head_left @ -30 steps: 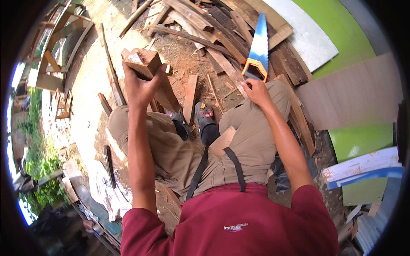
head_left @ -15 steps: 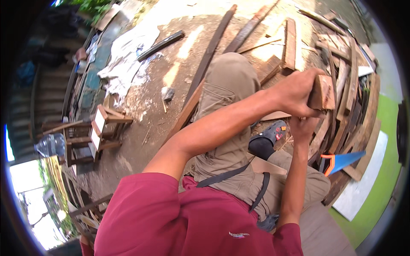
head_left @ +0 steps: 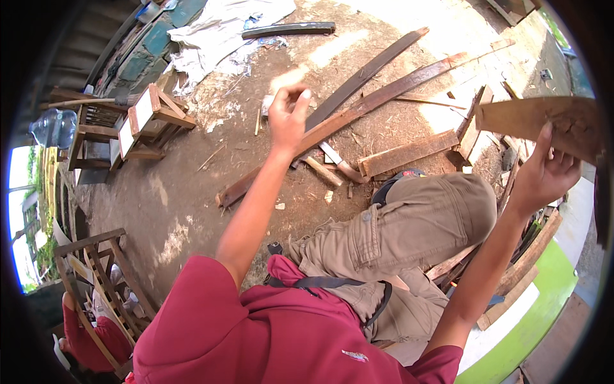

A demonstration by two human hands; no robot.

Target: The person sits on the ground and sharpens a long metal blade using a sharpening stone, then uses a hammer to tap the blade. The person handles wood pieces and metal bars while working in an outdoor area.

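At the right, my right hand (head_left: 551, 171) grips a wooden block (head_left: 534, 120) from below, raised beside my knee. A rough, chipped hollow shows on the block's face. My left hand (head_left: 289, 118) is lifted at centre left, fingers loosely curled and thumb apart, with nothing in it. Below and beyond that hand, a long brown plank (head_left: 384, 96) lies slantwise on the ground, next to a darker plank (head_left: 368, 75). A blade with a wooden handle (head_left: 350, 171) and a short round wooden stick (head_left: 322, 171) lie close to my foot.
Timber pieces (head_left: 409, 153) lie beyond my knee, and more boards (head_left: 527, 256) are stacked at the right. A small wooden frame (head_left: 150, 121) and a clear water jug (head_left: 54, 129) stand left. White sheeting (head_left: 220, 41) and a black bar (head_left: 288, 29) lie farther off.
My left hand has come off the wooden block and swung left. The right hand has lifted the block farther right. My view has turned, and the blade and stick now show.
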